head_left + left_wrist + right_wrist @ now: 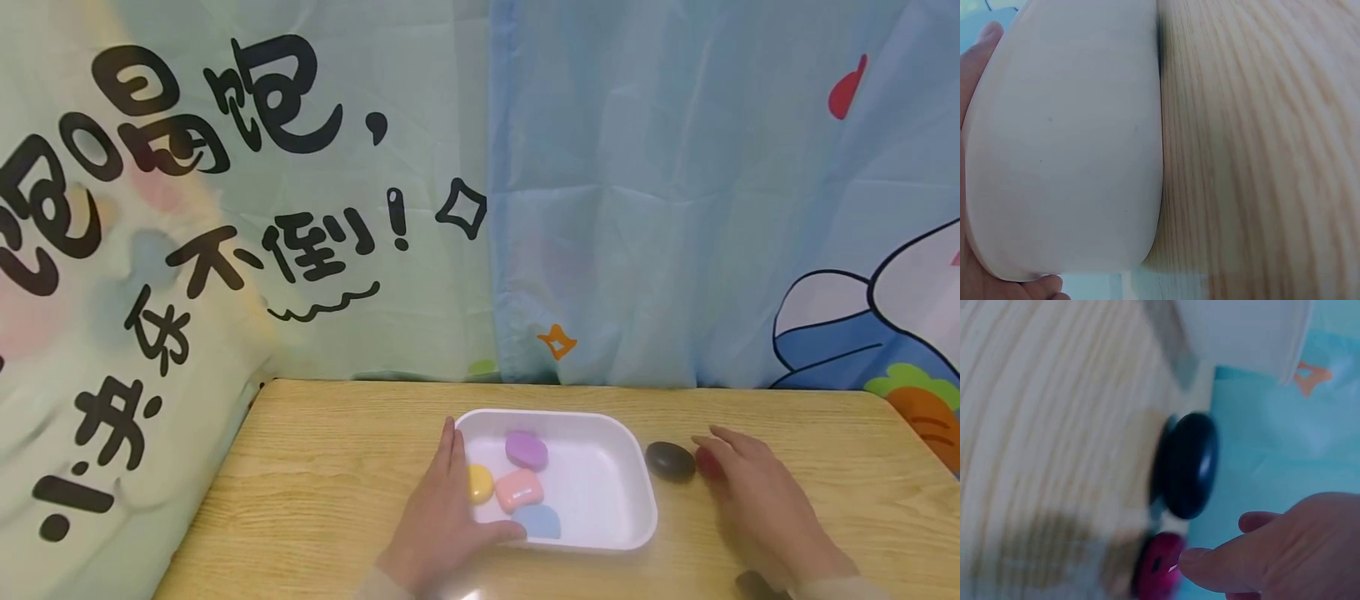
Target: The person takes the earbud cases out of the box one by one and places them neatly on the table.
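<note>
My left hand [442,508] grips the white tray [607,467] at its left end, the thumb over the front rim and the fingers along the left wall. In the left wrist view the tray's outer wall [1072,144] fills the left half. Inside lie a purple [527,450], a yellow [480,484], a pink [519,490] and a light blue smooth stone-like piece [538,522]. To the right, my right hand [765,492] reaches over a dark red oval piece [1159,565], a fingertip right at its surface. Beside that lies a black oval piece [670,462].
Another dark piece [757,585] lies near the front, partly hidden by the right wrist. Everything rests on a wood-grain table [330,475]. A printed curtain [637,208] hangs behind the table and along its left side.
</note>
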The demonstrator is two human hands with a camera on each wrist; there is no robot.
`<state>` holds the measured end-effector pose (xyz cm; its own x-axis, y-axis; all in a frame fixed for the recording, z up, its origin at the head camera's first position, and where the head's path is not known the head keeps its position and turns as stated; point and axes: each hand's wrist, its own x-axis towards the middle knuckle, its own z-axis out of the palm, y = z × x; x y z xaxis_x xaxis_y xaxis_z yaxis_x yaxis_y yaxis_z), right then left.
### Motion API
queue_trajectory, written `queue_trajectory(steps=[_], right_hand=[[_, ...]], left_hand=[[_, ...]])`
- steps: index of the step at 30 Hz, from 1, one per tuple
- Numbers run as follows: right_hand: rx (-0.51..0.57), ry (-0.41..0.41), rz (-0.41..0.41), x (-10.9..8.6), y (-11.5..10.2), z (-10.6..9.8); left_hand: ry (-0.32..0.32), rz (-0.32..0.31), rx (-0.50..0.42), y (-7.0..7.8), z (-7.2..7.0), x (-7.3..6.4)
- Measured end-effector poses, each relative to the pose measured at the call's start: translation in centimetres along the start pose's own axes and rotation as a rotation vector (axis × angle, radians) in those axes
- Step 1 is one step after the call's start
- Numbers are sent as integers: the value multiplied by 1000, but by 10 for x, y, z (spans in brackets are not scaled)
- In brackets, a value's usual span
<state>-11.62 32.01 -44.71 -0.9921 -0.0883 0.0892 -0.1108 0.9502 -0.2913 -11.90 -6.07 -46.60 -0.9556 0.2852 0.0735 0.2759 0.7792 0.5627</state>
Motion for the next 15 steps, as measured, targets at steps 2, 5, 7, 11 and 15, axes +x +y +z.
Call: queue_trajectory(steps=[2, 5, 7, 11, 15], right_hand=[[-5, 14, -17, 0, -7, -4], [-37, 74, -71, 0, -16, -8], [-60, 105, -101, 0, -23, -11], [-82, 157, -171, 0, -35, -15], [-68, 158, -207, -2, -48, -18]], left_hand=[[2, -3, -4, 0, -1, 0], [3, -3, -3, 1, -1, 0], [1, -4, -1, 1, -1, 0], [-4, -5, -1, 1, -1, 0], [-1, -2, -3, 0, -1, 0]])
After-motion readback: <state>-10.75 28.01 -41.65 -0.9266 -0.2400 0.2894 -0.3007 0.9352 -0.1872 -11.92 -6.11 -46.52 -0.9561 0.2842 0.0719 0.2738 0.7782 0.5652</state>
